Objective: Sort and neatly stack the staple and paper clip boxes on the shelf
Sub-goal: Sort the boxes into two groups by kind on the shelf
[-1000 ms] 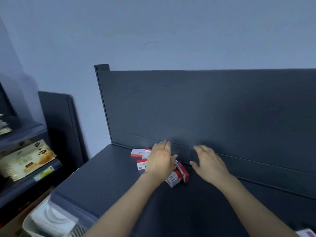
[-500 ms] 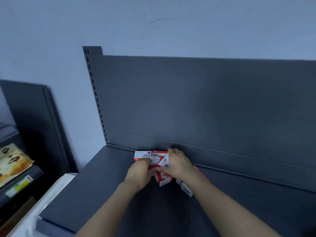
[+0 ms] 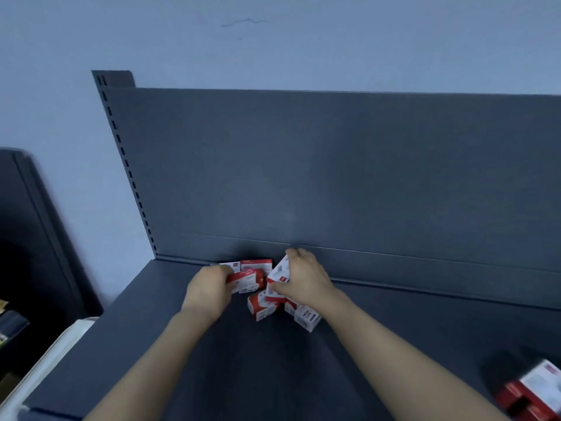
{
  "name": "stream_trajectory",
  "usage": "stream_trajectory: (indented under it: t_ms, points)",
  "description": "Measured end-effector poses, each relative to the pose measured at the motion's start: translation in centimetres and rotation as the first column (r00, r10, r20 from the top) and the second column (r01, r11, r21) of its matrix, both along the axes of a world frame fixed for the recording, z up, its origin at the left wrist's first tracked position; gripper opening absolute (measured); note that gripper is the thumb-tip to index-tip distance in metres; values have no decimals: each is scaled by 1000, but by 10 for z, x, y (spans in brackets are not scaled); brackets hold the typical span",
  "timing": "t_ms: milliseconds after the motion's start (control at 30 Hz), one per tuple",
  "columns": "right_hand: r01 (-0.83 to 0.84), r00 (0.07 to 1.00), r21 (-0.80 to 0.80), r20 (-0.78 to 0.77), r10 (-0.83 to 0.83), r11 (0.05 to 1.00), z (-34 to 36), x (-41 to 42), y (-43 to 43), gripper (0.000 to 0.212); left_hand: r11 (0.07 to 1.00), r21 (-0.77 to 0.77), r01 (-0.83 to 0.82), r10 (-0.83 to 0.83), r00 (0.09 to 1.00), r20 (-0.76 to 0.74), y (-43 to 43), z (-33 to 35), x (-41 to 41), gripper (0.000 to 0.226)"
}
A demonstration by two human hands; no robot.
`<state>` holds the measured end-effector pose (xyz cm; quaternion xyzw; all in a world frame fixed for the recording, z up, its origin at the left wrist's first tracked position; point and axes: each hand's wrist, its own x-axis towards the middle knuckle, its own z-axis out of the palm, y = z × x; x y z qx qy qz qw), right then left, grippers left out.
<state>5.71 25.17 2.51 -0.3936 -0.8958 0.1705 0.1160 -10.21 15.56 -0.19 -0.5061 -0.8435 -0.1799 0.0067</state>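
Several small red-and-white boxes lie in a loose heap on the dark shelf (image 3: 212, 366), close to its back panel. My left hand (image 3: 209, 288) grips one red box (image 3: 250, 279) at the heap's left side. My right hand (image 3: 305, 279) pinches a tilted white-faced box (image 3: 280, 271) lifted on edge above the others. Two flat boxes (image 3: 256, 264) rest against the back panel behind my hands. Two more boxes lie nearer me, one red-sided (image 3: 261, 306) and one with a barcode end (image 3: 307, 318).
A larger red-and-white box (image 3: 532, 393) sits at the shelf's right front corner. The upright back panel (image 3: 334, 177) closes off the far side. A white bin edge (image 3: 51, 357) and another dark shelf unit (image 3: 27, 238) stand to the left.
Both hands came together over the heap and took hold of boxes; my right hand has tilted a white-faced box up on edge. The camera has moved closer and rightward.
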Motion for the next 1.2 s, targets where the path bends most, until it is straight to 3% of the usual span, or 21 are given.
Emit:
stream_trajectory:
  t_ms: [267,500,767,1200]
  points:
    - [134,987,28,-91,-131,991,36,103,14,70,958,244,151,-158,987,9,37,61,86,9]
    - [294,955,39,-56,-292,955,48,254,40,75,918,288,272,-326,932,159,91,73,239,9]
    - [426,904,-8,56,-425,905,32,394,71,75,922,178,343,-377,899,221,131,44,372,12]
    - [445,892,-311,232,-387,840,-4,401,107,67,927,-158,341,-314,934,172,150,0,403,12]
